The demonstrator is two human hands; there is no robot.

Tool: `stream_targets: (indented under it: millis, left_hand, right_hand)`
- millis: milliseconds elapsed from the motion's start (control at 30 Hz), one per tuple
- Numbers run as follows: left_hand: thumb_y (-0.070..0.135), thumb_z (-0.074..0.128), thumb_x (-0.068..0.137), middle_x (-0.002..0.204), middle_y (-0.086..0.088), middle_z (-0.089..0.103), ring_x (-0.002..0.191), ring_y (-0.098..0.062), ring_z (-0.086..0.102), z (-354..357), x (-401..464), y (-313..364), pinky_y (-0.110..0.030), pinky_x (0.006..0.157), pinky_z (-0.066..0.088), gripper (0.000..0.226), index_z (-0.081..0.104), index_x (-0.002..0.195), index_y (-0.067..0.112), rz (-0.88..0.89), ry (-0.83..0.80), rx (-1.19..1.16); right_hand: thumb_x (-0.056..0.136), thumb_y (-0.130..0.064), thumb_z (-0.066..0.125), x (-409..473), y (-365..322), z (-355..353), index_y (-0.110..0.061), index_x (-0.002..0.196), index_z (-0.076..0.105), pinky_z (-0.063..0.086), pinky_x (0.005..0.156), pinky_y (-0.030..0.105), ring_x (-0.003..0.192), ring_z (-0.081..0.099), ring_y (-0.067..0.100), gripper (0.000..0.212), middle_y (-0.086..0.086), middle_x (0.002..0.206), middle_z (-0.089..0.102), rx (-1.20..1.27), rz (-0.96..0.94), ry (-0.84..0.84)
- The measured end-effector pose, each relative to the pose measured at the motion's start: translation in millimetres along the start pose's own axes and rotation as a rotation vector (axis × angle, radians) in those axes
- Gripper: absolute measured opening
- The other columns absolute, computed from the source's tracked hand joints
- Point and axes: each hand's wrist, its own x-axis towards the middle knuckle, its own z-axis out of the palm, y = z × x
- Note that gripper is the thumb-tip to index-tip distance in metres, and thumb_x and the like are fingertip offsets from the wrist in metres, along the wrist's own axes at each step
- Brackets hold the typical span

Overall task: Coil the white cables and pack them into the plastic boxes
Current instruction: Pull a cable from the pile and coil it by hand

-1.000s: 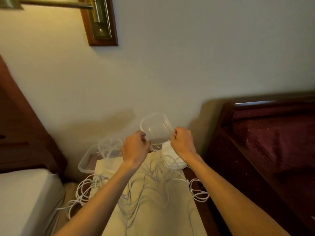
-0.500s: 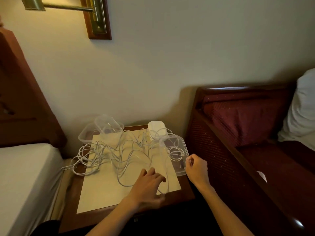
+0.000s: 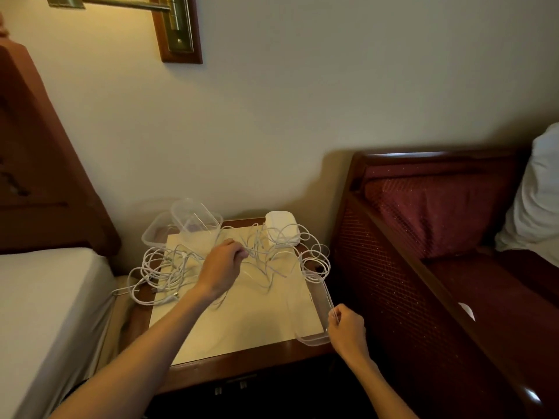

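Observation:
A tangle of white cables [image 3: 169, 267] spreads over the nightstand [image 3: 248, 358], on a pale mat. My left hand [image 3: 222, 269] reaches into the tangle and pinches a cable near its middle. A clear plastic box [image 3: 314, 309] lies at the nightstand's right edge, and my right hand [image 3: 346, 331] grips its near right rim. Two more clear plastic boxes [image 3: 193, 220] sit at the back left, one tilted against the other. More cable loops [image 3: 317, 255] hang over the right edge.
A stack of white lids [image 3: 282, 226] sits at the back of the nightstand. A bed with a white sheet [image 3: 45, 313] is on the left. A dark red wooden sofa [image 3: 438, 252] with a white pillow [image 3: 538, 192] stands on the right. A brass wall lamp [image 3: 175, 22] hangs above.
The clear box came down from in front of the wall and now lies at the nightstand's right edge, nearer me. My left hand let go of it and moved into the cables.

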Motion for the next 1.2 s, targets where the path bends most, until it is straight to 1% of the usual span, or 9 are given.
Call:
stream_targets:
  millis: [267,400,533,733,833,900,967,1067,1200]
  left_hand:
    - [0.011,0.057,0.096,0.077,0.009,0.055,0.067,-0.005,0.050,-25.7,24.6,9.3,-0.018,0.062,0.035,0.016,0.068,0.085,0.013,0.053,0.083,-0.074]
    - [0.009,0.056,0.096,0.077,0.010,0.054,0.067,-0.007,0.051,-32.0,29.7,7.0,-0.022,0.063,0.037,0.015,0.068,0.088,0.011,0.063,0.104,-0.095]
    - [0.008,0.056,0.097,0.083,0.005,0.058,0.069,-0.012,0.056,-40.6,33.6,7.9,-0.027,0.064,0.044,0.016,0.069,0.089,0.010,0.109,0.135,-0.109]
    - [0.007,0.056,0.097,0.082,0.004,0.057,0.070,-0.018,0.059,-75.7,45.0,26.5,-0.031,0.061,0.049,0.015,0.066,0.088,0.011,0.235,0.175,-0.183]
    - [0.004,0.055,0.096,0.083,0.004,0.059,0.071,-0.015,0.061,-110.2,51.6,41.6,-0.024,0.065,0.048,0.014,0.067,0.090,0.008,0.279,0.228,-0.250]
    - [0.004,0.055,0.096,0.084,-0.002,0.062,0.074,-0.016,0.065,-136.5,55.6,44.3,-0.024,0.070,0.050,0.012,0.067,0.092,0.005,0.298,0.259,-0.306]
    - [0.004,0.056,0.096,0.086,-0.009,0.064,0.078,-0.019,0.066,-163.1,58.3,40.9,-0.030,0.075,0.052,0.012,0.067,0.095,0.001,0.298,0.285,-0.366]
    - [0.003,0.056,0.095,0.088,-0.014,0.065,0.081,-0.021,0.068,-190.2,59.6,33.2,-0.032,0.078,0.054,0.012,0.067,0.097,-0.001,0.292,0.317,-0.406]
    - [0.001,0.057,0.095,0.090,-0.014,0.067,0.084,-0.021,0.070,-194.8,62.5,31.2,-0.033,0.080,0.055,0.011,0.068,0.097,0.002,0.263,0.346,-0.445]
  right_hand:
    - [0.091,-0.007,0.051,1.3,-10.1,12.3,-0.012,0.068,0.053,0.047,0.051,0.026,0.058,0.056,0.011,0.023,0.002,0.072,0.059,-0.061,0.019,-0.049]
    - [0.092,-0.021,0.054,2.9,-18.5,9.5,-0.013,0.085,0.060,0.055,0.067,0.036,0.075,0.062,0.016,0.012,0.003,0.088,0.063,-0.205,0.022,-0.103]
    - [0.088,-0.056,0.054,10.3,-46.3,3.5,-0.019,0.137,0.044,0.047,0.088,0.037,0.123,0.045,0.022,0.062,0.001,0.137,0.046,-0.456,-0.099,0.071]
    - [0.078,-0.055,0.070,60.6,-128.4,2.0,-0.026,0.150,0.025,0.034,0.108,0.045,0.138,0.024,0.023,0.090,-0.003,0.154,0.024,-0.265,-0.500,0.093]
    - [0.088,-0.049,0.062,86.9,-166.7,4.6,-0.026,0.141,0.046,0.027,0.111,0.043,0.140,0.026,0.024,0.060,0.000,0.153,0.031,-0.358,-0.603,0.031]
    - [0.096,-0.036,0.053,103.8,-183.2,0.1,-0.022,0.119,0.067,0.035,0.104,0.038,0.128,0.045,0.023,0.030,0.001,0.141,0.051,-0.372,-0.627,0.017]
    - [0.096,-0.027,0.056,118.3,-194.6,-8.7,-0.018,0.106,0.072,0.046,0.091,0.034,0.107,0.060,0.021,0.022,0.003,0.121,0.065,-0.327,-0.589,0.013]
    - [0.078,-0.009,0.066,120.0,-213.9,-24.1,-0.017,0.117,0.064,0.047,0.093,0.031,0.115,0.056,0.021,0.040,0.003,0.124,0.062,-0.128,-0.576,-0.149]
    - [0.066,0.000,0.058,80.7,-242.1,-20.2,-0.030,0.119,0.063,0.043,0.081,0.008,0.115,0.052,-0.004,0.061,-0.016,0.126,0.059,0.110,-0.650,-0.663]
